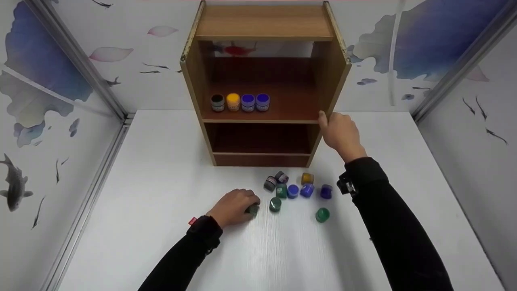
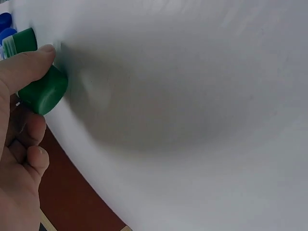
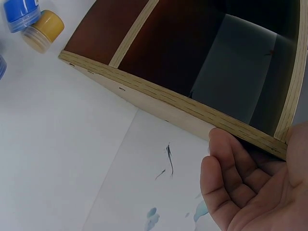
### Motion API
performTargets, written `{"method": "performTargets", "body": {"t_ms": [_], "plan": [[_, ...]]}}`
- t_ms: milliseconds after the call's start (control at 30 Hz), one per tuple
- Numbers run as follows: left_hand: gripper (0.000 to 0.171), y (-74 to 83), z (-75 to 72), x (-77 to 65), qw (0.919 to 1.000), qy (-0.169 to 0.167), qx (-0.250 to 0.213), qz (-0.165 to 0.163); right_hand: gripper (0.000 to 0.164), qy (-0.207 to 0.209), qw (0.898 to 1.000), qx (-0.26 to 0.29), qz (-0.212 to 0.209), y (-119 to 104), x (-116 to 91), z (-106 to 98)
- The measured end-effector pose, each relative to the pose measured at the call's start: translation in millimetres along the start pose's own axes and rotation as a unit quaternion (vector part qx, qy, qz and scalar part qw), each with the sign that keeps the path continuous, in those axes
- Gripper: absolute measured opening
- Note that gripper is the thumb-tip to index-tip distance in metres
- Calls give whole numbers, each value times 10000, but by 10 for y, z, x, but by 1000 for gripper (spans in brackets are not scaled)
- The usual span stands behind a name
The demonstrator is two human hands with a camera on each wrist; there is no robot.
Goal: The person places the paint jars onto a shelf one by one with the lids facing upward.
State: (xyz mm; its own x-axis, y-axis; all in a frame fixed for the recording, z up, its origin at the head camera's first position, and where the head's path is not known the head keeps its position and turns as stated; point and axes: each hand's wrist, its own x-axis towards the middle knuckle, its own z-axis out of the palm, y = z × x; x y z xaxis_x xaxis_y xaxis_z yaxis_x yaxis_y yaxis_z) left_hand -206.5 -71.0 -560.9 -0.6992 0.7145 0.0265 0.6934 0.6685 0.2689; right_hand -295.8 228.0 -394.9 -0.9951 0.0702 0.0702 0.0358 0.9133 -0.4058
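Note:
In the head view my left hand [image 1: 233, 207] is low over the white table and pinches a small paint jar. The left wrist view shows that jar's green lid [image 2: 45, 91], with the thumb across it. My right hand [image 1: 342, 133] grips the right side panel of a wooden shelf unit [image 1: 264, 22], thumb on the front edge and fingers around the outer side. Just right of my left hand stands another green jar [image 1: 275, 204]. On the upper shelf, a black jar [image 1: 217, 103], a yellow jar [image 1: 233, 102] and two purple-blue jars [image 1: 262, 102] stand in a row.
In front of the unit several loose jars lie scattered on the table [image 1: 169, 194]: dark jars [image 1: 270, 183], a yellow one [image 1: 307, 178], blue ones [image 1: 307, 190] and a green one [image 1: 322, 215] nearer me. Patterned white panels [image 1: 464, 129] enclose the table at the back and sides.

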Motion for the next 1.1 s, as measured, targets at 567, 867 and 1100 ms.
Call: {"method": "performTargets", "body": {"t_ms": [567, 867, 1100], "plan": [[25, -59, -113, -124, 9963, -205, -790, -274, 55, -1, 10000, 23, -1, -13, -11, -13], [27, -46, -121, -101, 9963, -310, -643, -483, 55, -40, 10000, -4, 0, -11, -14, -9], [29, -67, -136, -88, 9940, -496, -769, -603, 55, 2, 10000, 10, 22, 2, 1, -8]]}}
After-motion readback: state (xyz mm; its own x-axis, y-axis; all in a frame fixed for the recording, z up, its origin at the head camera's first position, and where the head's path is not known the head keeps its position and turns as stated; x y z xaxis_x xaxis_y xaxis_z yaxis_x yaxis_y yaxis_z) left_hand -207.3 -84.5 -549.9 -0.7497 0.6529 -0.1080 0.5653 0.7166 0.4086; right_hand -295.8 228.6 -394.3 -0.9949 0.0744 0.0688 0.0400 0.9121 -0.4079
